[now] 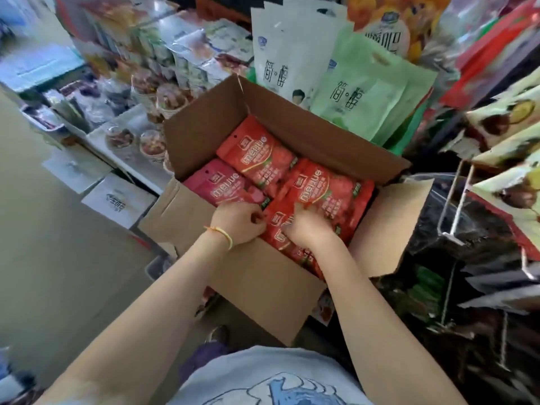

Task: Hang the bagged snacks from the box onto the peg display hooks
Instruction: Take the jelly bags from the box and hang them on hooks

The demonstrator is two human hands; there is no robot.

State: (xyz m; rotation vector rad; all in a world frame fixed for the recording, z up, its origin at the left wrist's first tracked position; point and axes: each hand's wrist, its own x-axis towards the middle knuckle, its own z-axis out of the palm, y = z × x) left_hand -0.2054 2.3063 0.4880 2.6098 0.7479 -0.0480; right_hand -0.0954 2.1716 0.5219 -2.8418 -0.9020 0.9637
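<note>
An open cardboard box (pixel 263 282) sits in front of me, filled with several red snack bags (pixel 257 153). Both my hands are inside its near end. My left hand (pixel 238 223) curls its fingers onto the top edge of a near red bag (pixel 277 229). My right hand (pixel 306 226) presses on the same stack of bags, fingers tucked among them. An empty metal peg hook (pixel 455 211) sticks out at the right, beside hooks loaded with pale green and brown snack bags (pixel 508 185).
White and green carrier bags (pixel 350 92) stand behind the box. Shelves with bowl noodles (pixel 152 141) and packets run along the left. White cartons (pixel 117 200) lie on the beige floor at left. Dark packets hang low on the right rack.
</note>
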